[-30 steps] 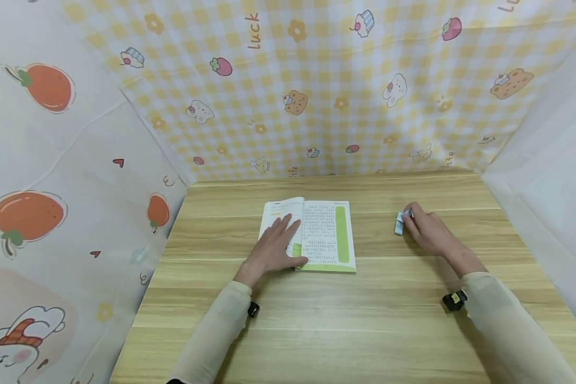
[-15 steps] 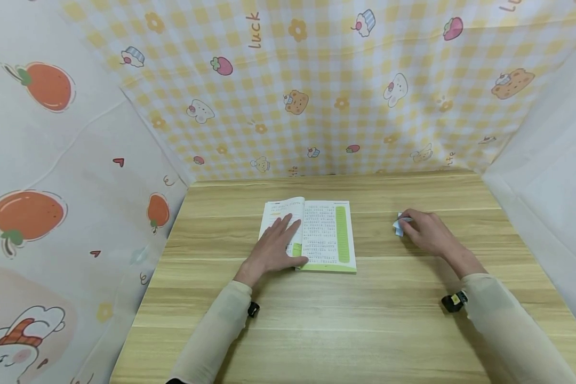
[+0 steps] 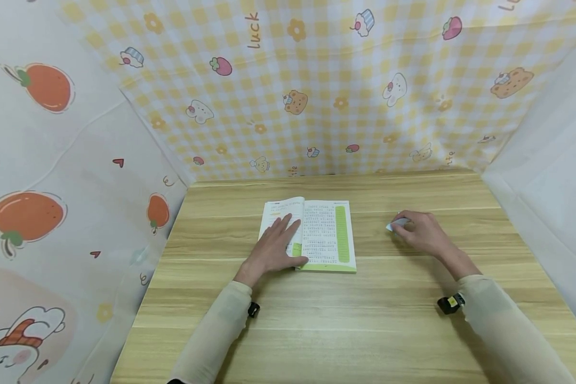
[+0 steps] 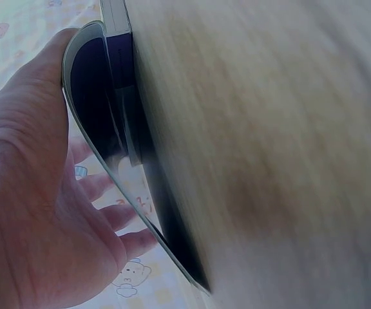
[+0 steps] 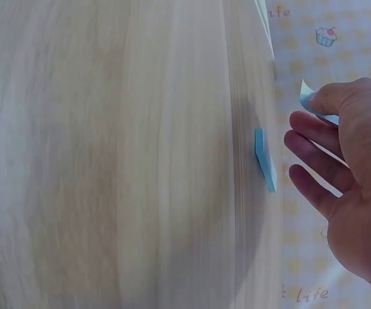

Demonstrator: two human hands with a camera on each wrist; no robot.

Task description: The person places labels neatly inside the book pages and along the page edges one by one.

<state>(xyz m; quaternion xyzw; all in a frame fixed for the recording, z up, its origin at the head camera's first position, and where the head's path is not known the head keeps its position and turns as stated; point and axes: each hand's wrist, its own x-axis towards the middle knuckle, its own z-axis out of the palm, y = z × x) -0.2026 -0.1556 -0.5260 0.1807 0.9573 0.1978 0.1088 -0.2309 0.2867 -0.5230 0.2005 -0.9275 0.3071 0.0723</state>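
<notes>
The right hand is pinching a blue slip, grip clamped on it, above the surface near a blue pad, while the left hand, grip spread apart, is resting on an open book.

Two printed words are legible — "luck" and "life" — on yellow-checked cloth.

The thin curling paper slip was pale blue, the small rectangular paper pad blue, the open paper book white with green bands, the hanging cloth yellow-and-white checked.
</notes>
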